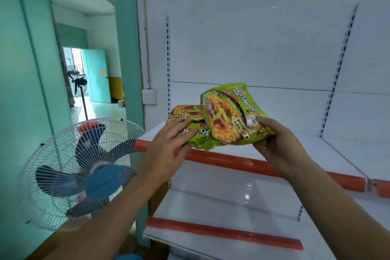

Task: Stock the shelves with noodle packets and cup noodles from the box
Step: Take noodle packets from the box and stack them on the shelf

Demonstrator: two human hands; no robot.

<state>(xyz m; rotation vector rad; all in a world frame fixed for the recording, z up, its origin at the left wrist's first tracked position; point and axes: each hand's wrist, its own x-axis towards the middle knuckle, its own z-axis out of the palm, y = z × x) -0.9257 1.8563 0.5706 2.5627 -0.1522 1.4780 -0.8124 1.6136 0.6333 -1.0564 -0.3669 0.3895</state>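
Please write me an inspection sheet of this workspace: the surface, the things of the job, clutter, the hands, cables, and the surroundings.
Surface: white shelf with orange edge strip; bare apart from the packets held over its left end.
Job's things: two green noodle packets; upper packet overlaps lower packet. No box or cup noodles seen.
Clutter: nothing seen.
Hands: left hand fingers spread on the lower packet; right hand grips the upper packet's right end.
Cables: nothing seen.
Surroundings: pedestal fan left of the shelving; wall switch; lower shelf, bare; open doorway behind.
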